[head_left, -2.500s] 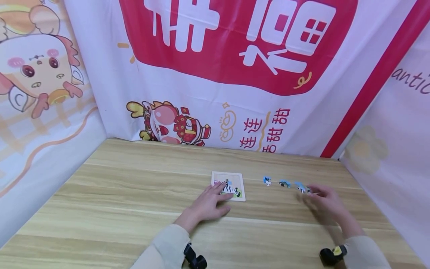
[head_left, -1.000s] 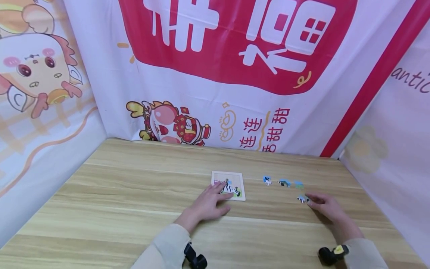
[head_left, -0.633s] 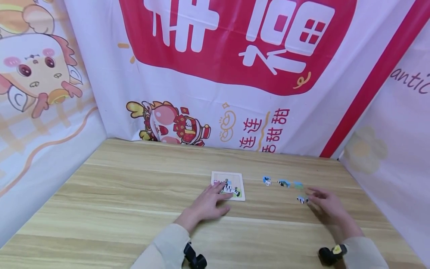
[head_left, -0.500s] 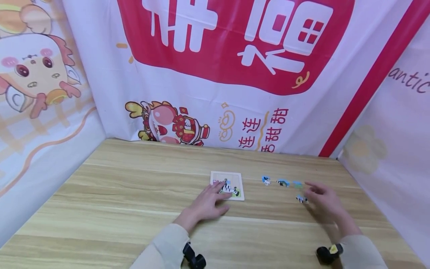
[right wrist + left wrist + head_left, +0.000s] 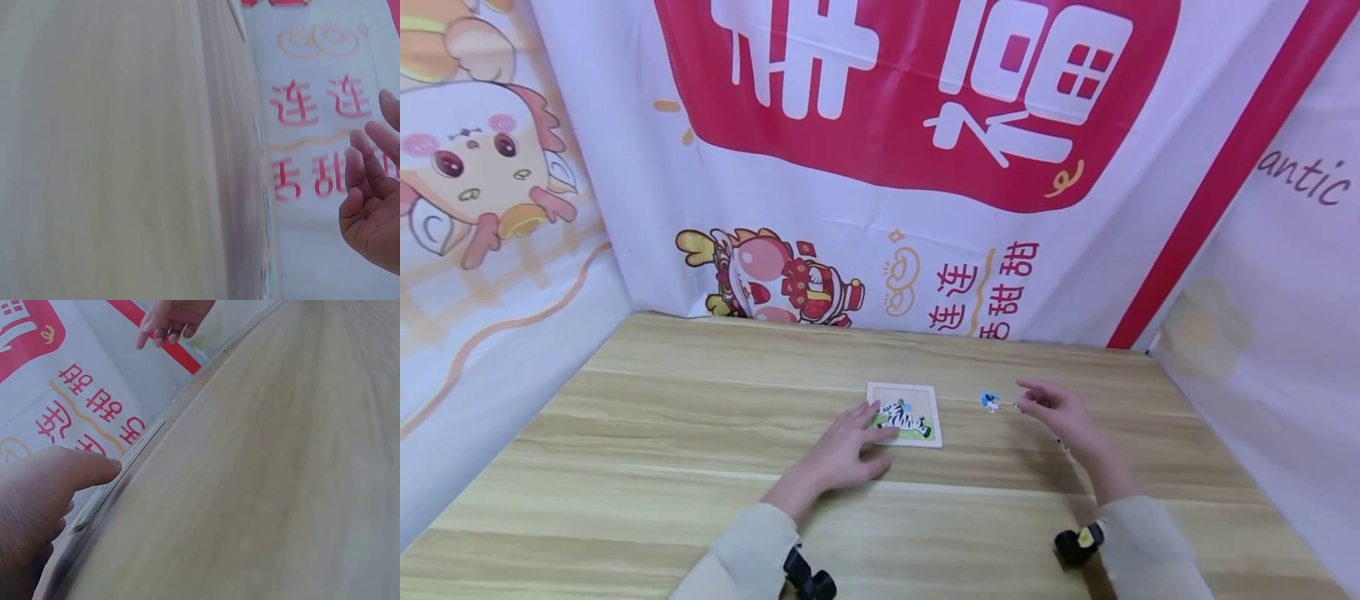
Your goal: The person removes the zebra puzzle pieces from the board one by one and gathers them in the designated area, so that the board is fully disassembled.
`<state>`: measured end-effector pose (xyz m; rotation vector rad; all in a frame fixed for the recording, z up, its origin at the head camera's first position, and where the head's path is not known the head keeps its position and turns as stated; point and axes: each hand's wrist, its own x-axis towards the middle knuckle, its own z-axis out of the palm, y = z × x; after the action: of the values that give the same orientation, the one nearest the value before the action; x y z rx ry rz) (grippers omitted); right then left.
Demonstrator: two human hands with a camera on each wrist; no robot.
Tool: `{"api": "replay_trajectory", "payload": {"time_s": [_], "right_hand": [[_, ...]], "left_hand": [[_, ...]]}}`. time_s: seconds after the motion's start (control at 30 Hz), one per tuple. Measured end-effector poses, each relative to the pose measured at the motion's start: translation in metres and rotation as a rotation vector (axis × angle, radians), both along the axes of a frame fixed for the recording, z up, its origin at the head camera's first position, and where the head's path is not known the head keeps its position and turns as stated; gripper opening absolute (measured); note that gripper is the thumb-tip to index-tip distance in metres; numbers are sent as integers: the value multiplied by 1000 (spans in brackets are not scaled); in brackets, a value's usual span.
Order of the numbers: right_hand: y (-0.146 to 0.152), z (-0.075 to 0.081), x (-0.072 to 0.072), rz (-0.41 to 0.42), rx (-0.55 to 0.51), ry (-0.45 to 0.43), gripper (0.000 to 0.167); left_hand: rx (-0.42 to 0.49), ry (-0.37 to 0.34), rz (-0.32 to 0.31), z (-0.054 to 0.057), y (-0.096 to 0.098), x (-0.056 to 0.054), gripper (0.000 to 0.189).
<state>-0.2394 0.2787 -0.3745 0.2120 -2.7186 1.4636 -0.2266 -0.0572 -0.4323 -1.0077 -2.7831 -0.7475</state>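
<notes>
L hand (image 5: pixel 844 452) lies palm-down w/ fingers spread, R hand (image 5: pixel 1066 417) hovers w/ fingers prob. loosely bent.

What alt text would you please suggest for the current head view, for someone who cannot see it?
A person's left hand rests on a zebra puzzle on a wooden table, while the right hand hovers by small loose pieces, partly hiding some. Behind the table hangs a red and white printed sheet.

Pale-framed, squarish zebra puzzle board (image 5: pixel 923 400), partly filled, flat on wooden bench (image 5: pixel 685 417); small blue, black-and-white puzzle piece (image 5: pixel 991 403) loose near its right edge.
</notes>
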Motion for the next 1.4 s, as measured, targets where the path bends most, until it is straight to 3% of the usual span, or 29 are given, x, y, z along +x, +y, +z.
{"api": "replay_trajectory", "payload": {"time_s": [0.17,0.43,0.6,0.73,0.9,1.03,1.13,1.4], "right_hand": [[-30,-2,-8,59,-32,7,34],[-75,-8,-16,79,-14,-42,40],[-96,-17,-23,104,-16,-71,36],[-111,-27,-29,144,-17,-40,34],[-124,-36,-32,171,-14,-5,32],[-129,-43,-33,163,-20,-36,33],[-132,-47,-33,154,16,-42,34],[-138,-51,-31,147,145,56,34]], "left_hand": [[1,8,-7,-3,-5,1,46],[-13,-12,-2,-6,-7,1,47],[-18,-24,-1,-6,-7,0,47],[-14,-29,-3,-6,-8,0,46],[-12,-18,-12,-6,-8,-1,46],[-13,-21,-13,-7,-8,-1,45],[-12,-29,-10,-6,-8,-1,45],[-9,-18,-22,-6,-9,-2,46]]}}
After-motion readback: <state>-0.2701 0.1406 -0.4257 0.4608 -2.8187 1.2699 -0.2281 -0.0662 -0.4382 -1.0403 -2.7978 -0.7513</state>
